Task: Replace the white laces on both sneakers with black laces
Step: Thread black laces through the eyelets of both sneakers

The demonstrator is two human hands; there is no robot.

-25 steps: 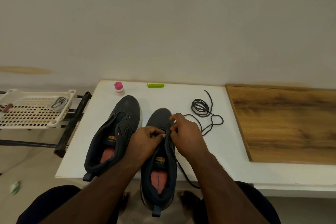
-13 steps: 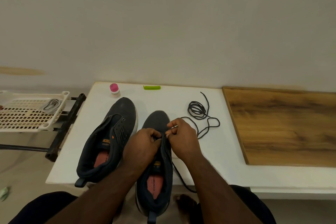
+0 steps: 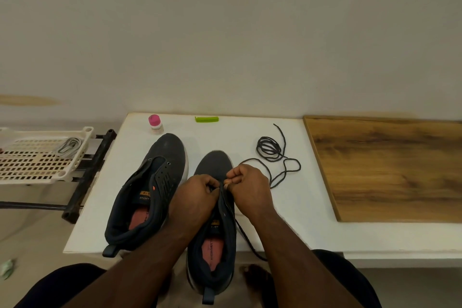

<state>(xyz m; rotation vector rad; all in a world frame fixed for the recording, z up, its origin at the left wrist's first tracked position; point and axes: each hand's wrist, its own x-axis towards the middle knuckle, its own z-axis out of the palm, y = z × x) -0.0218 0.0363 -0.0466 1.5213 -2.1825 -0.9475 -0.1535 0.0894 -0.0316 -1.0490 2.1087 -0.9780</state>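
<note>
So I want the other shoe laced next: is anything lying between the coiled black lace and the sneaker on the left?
Yes. The right sneaker and both hands, left hand and right hand, sit between the coiled black lace and the left sneaker.

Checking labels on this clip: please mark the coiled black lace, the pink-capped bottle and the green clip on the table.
coiled black lace (image 3: 269,151), head view, on the strands of the coil.
pink-capped bottle (image 3: 155,123), head view, where the cap meets the body.
green clip (image 3: 206,119), head view, middle of its length.
</note>
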